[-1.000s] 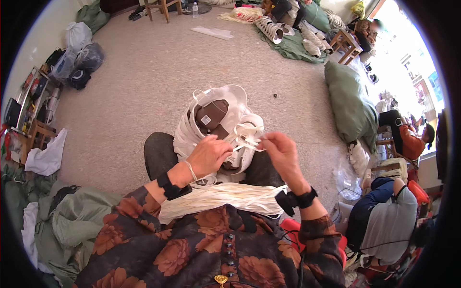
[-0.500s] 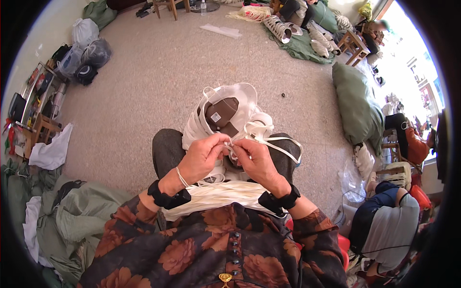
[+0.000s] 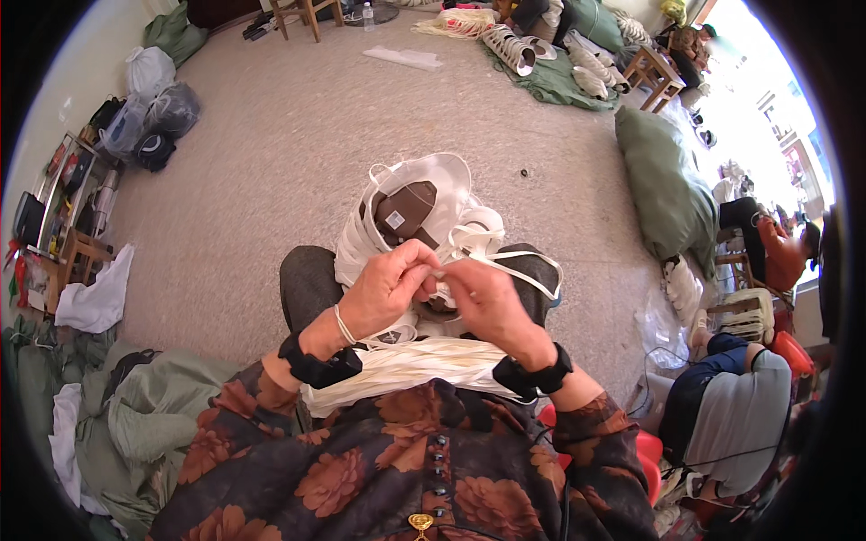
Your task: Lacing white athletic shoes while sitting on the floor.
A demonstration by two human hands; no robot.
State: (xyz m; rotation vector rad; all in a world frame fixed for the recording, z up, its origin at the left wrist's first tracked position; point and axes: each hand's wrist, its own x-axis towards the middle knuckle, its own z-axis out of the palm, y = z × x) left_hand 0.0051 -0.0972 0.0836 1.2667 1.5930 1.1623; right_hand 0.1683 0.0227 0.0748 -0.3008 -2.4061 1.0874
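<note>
Between my knees stands a bundle of white shoe uppers (image 3: 354, 245), with brown lining (image 3: 408, 207) showing inside. My left hand (image 3: 379, 287) and my right hand (image 3: 499, 307) meet just in front of it, thumbs and fingers pinched together on a thin white lace (image 3: 439, 271). Fingers hide most of that lace. Another white strap (image 3: 552, 281) loops out over my right knee from the uppers. Across my lap lies a thick hank of cream-white laces (image 3: 406, 368), below both wrists.
Green cloth sacks (image 3: 171, 410) lie at my left, and a full green sack (image 3: 663, 185) lies at the right. Bags (image 3: 171, 108) and a rack (image 3: 77, 185) line the left wall. At the lower right a person (image 3: 735, 419) bends over. More uppers (image 3: 591, 77) lie far right.
My right hand has turned, and its fingers have closed in against my left fingertips. The lace that showed between the hands is now mostly covered. The whole view has shifted slightly.
</note>
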